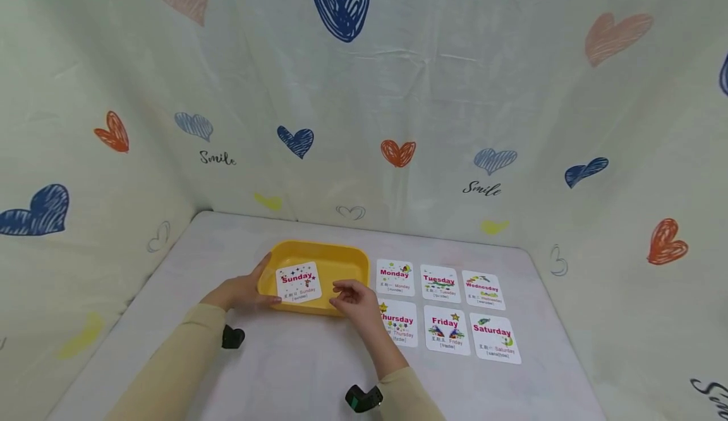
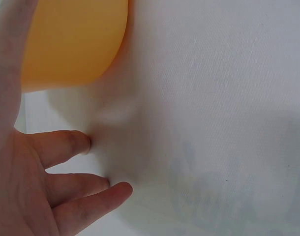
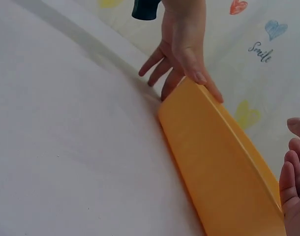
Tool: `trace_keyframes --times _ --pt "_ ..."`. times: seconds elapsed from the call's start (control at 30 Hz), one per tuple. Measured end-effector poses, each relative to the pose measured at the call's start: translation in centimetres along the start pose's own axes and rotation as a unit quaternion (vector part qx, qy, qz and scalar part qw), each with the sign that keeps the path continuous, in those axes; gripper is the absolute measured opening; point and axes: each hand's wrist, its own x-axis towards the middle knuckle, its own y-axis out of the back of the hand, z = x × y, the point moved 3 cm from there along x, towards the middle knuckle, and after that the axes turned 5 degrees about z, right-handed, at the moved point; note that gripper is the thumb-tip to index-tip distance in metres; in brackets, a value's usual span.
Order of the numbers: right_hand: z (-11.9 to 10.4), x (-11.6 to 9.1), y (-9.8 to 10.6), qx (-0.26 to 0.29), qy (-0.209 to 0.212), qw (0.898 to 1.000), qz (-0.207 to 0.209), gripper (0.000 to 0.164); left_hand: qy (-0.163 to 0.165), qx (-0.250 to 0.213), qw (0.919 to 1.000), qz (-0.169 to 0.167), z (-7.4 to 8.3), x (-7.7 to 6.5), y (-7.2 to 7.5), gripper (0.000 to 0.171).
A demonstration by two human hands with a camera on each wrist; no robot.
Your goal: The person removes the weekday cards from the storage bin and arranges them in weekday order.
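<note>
A yellow tray lies on the white table, with a Sunday card inside its left half. My left hand holds the tray's left end. In the right wrist view, the left thumb lies on the rim and the lower fingers spread below it. Over the tray's front right rim is my right hand, its fingers loosely bent and nothing visible between them. The right wrist view catches part of that hand at its right edge, thumb apart from the fingers.
Right of the tray lie two rows of day cards. Monday, Tuesday and Wednesday form the back row; Thursday, Friday and Saturday the front. A heart-printed curtain surrounds the table.
</note>
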Motion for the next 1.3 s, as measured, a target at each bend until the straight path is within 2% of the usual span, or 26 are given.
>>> trace_keyframes --times 0.27,0.57,0.8,1.07,1.3 --pt "0.3 1.7 -1.2 -0.036 0.034 0.999 -0.007 0.032 -0.004 0.004 1.0000 0.006 -0.1 0.3 -0.1 0.125" --pt "0.8 3.3 -2.0 -0.058 0.025 0.998 -0.023 0.029 -0.008 -0.005 0.9999 0.005 -0.4 0.7 -0.4 0.124" --pt "1.0 4.4 -2.8 -0.080 0.004 0.996 -0.034 0.026 -0.005 -0.004 1.0000 0.005 -0.2 0.4 -0.1 0.121" --pt "1.4 5.6 -3.8 -0.107 -0.038 0.992 -0.054 0.032 -0.008 -0.004 0.9999 0.007 -0.2 0.2 -0.1 0.122" --pt "2.1 6.8 -4.6 -0.105 -0.066 0.989 -0.081 0.034 -0.002 -0.002 1.0000 0.004 -0.5 0.6 -0.2 0.122"
